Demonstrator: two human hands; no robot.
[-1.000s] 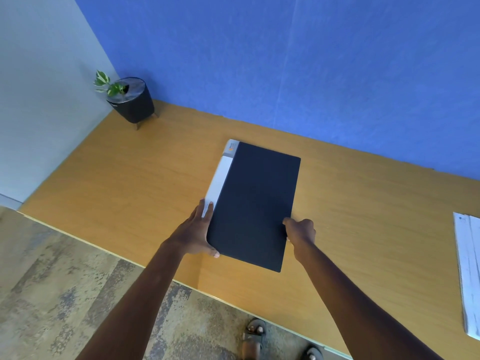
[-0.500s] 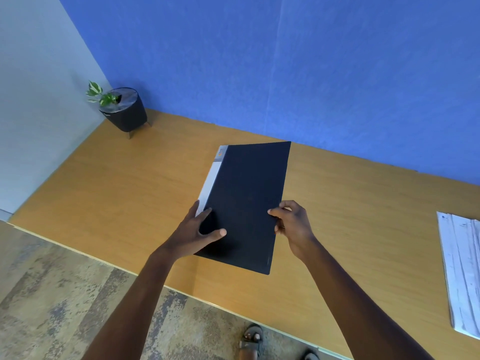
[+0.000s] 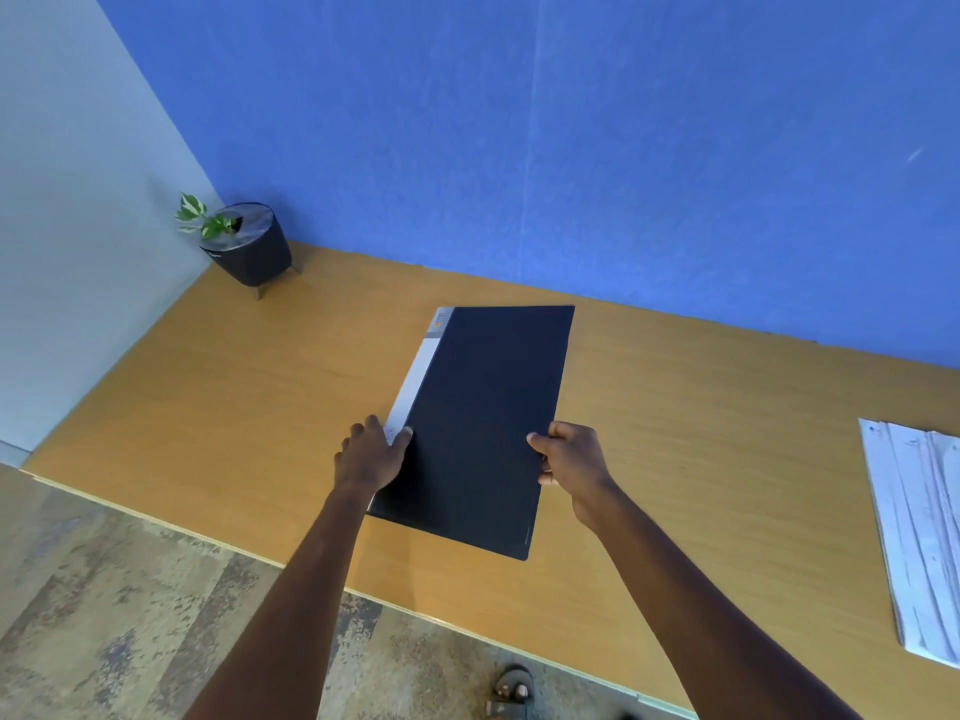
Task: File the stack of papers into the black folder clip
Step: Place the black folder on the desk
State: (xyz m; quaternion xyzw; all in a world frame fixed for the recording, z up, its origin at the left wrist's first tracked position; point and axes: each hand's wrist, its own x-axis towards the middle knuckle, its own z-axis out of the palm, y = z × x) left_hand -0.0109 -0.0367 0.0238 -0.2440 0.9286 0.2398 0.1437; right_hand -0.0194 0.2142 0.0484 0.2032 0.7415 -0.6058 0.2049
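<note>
Head view: closed black folder (image 3: 488, 423) on the desk (image 3: 249, 407); left hand (image 3: 371, 457) pinches its spine edge, right hand (image 3: 569, 459) its free edge. Likely light, stiff, smooth; papers (image 3: 919, 532) lie well apart, right

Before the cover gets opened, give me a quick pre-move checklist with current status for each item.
1. Black folder on the wooden table, cover shut: ok.
2. Left hand on the white spine edge to steady it: ok.
3. Right hand gripping the free right edge, ready to lift the cover: ok.
4. Table space left of the folder for the cover to swing open; plant pot far off in the corner: ok.
5. Stack of papers at the table's right edge, apart from the folder, not yet picked up: ok.
6. Clip inside the folder, open or shut: cannot tell, hidden.
</note>
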